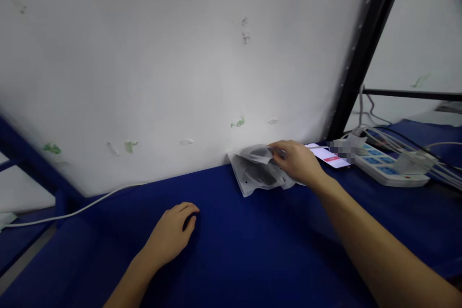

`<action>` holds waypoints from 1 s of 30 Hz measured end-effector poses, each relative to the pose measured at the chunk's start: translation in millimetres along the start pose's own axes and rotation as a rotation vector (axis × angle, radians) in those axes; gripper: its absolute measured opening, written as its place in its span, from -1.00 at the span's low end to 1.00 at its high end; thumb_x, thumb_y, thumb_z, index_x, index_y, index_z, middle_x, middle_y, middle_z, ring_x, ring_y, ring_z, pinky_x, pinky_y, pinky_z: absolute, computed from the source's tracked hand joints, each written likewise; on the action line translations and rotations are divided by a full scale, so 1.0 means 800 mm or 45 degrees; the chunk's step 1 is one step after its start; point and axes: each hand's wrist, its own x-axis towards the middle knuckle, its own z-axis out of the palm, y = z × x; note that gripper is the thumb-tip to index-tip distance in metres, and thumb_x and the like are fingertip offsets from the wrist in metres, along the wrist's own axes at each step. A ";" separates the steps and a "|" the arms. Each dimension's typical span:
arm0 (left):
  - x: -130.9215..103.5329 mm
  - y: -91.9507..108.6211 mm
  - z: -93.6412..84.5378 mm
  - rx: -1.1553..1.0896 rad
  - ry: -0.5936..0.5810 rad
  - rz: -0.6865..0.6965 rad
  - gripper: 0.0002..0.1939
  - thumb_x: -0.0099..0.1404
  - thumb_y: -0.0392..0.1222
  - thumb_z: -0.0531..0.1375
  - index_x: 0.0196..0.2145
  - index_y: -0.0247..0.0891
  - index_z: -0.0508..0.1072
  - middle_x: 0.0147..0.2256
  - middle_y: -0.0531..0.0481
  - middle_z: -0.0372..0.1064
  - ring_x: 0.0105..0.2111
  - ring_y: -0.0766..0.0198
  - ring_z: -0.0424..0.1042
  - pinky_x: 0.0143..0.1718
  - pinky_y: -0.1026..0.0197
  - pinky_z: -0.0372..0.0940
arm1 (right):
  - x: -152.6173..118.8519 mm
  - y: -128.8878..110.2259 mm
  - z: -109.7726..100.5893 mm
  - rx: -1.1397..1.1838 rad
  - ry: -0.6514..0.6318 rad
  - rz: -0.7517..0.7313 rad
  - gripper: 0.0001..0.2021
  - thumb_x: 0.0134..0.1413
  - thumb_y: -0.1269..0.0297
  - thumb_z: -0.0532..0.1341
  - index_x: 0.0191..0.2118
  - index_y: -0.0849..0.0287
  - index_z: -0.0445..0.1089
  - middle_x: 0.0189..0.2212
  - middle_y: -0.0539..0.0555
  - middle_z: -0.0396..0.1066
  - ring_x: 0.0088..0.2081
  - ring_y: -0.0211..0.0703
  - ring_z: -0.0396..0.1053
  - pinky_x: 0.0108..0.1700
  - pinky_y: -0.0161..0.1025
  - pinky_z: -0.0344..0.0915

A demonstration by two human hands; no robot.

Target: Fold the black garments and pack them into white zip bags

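Position of the bag: the frosted plastic bag [240, 173] lies at the far edge of the blue table [224, 245], close against the white wall [162, 57]. Its upper film is raised and creased; its lower left corner points toward the near side of the table. A dark object [262, 173] shows through the film. Its exact form cannot be read.

Right hand [299, 161]: the thumb and fingers pinch the film at the upper right part of the bag. The palm faces down and covers part of that side. Whether the film there is one bag or a second one beneath cannot be told.

Left hand [169, 236]: the palm is turned down, the fingers are loosely curved together and the thumb stands apart, with a gap between. It grips nothing and is well apart from the bag. Contact with the table cannot be confirmed.

State of work: the right-hand grip on the bag is made. The dark object is within the film, not exposed. The bag's opening cannot be identified, so the amount of handling left cannot be determined.

Surroundings: a phone [328, 155] with a lit screen lies beyond the right hand, beside a power strip [400, 181] crossed by cables [407, 142].
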 end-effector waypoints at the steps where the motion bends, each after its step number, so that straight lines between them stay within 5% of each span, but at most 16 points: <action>1: 0.001 0.000 -0.001 0.001 0.011 -0.002 -0.68 0.42 -0.12 0.00 -0.01 -0.10 0.49 0.04 -0.02 0.45 0.04 0.09 0.42 0.12 -0.07 0.27 | -0.001 -0.007 0.002 0.004 0.116 -0.032 -0.72 0.14 0.36 0.12 -0.12 0.13 0.54 -0.22 0.10 0.58 -0.19 0.04 0.48 -0.13 -0.05 0.38; 6: 0.003 -0.004 -0.010 -0.028 0.231 -0.091 -0.68 0.41 -0.09 0.02 -0.01 -0.15 0.48 0.01 -0.05 0.47 0.02 0.08 0.44 0.09 -0.06 0.30 | -0.015 -0.059 0.010 0.119 0.494 -0.355 -0.74 0.20 0.45 0.12 -0.10 0.14 0.51 -0.17 0.07 0.58 -0.21 -0.06 0.44 -0.12 -0.08 0.34; 12: 0.001 -0.004 -0.028 -0.312 0.543 -0.156 -0.66 0.44 0.00 0.00 0.01 -0.14 0.43 -0.03 -0.03 0.48 -0.01 0.15 0.46 0.07 0.01 0.34 | -0.052 -0.134 0.029 0.135 0.256 -0.825 -0.77 0.26 0.43 0.15 -0.02 0.20 0.45 -0.14 0.10 0.56 -0.25 -0.08 0.36 -0.24 -0.12 0.22; 16: -0.010 0.022 -0.025 -0.260 0.340 0.146 -0.62 0.40 -0.05 0.07 0.14 -0.11 0.32 0.13 -0.08 0.34 0.13 0.12 0.34 0.15 -0.03 0.28 | -0.073 -0.162 0.053 0.247 -0.008 -0.893 -0.79 0.29 0.37 0.13 -0.02 0.20 0.43 -0.21 0.11 0.53 -0.27 -0.09 0.32 -0.27 -0.15 0.21; 19: -0.016 0.043 -0.012 -0.057 0.137 0.293 -0.28 0.22 0.00 0.27 0.27 -0.10 0.14 0.25 -0.13 0.18 0.23 -0.03 0.20 0.24 -0.16 0.18 | -0.078 -0.170 0.064 0.455 -0.194 -0.782 -0.80 0.31 0.35 0.10 -0.05 0.18 0.41 -0.20 0.09 0.50 -0.24 -0.13 0.31 -0.17 -0.19 0.27; 22: -0.015 0.046 0.000 0.061 0.068 0.320 -0.22 0.23 -0.17 0.23 0.33 -0.12 0.01 0.28 -0.15 0.14 0.26 -0.02 0.16 0.26 -0.19 0.15 | -0.076 -0.168 0.063 0.628 -0.392 -0.585 -0.81 0.27 0.24 0.17 -0.06 0.18 0.36 -0.19 0.08 0.46 -0.19 -0.13 0.31 -0.10 -0.20 0.30; 26: -0.013 0.031 -0.002 0.091 0.029 0.303 -0.20 0.17 -0.43 0.08 0.33 -0.12 -0.04 0.30 -0.14 0.10 0.30 0.04 0.10 0.30 -0.19 0.09 | -0.071 -0.154 0.053 0.609 -0.583 -0.471 -0.55 -0.02 0.09 0.39 -0.06 0.17 0.31 -0.10 0.12 0.36 -0.15 -0.06 0.31 -0.18 -0.18 0.32; 30: -0.016 0.025 -0.014 0.060 -0.030 0.263 -0.24 0.26 -0.41 0.01 0.36 -0.08 -0.10 0.34 -0.10 0.02 0.34 0.09 0.00 0.34 -0.20 0.00 | -0.068 -0.141 0.052 0.523 -0.638 -0.656 -0.83 0.15 0.31 0.24 -0.14 0.16 0.32 -0.16 0.10 0.35 -0.24 -0.16 0.32 -0.25 -0.25 0.26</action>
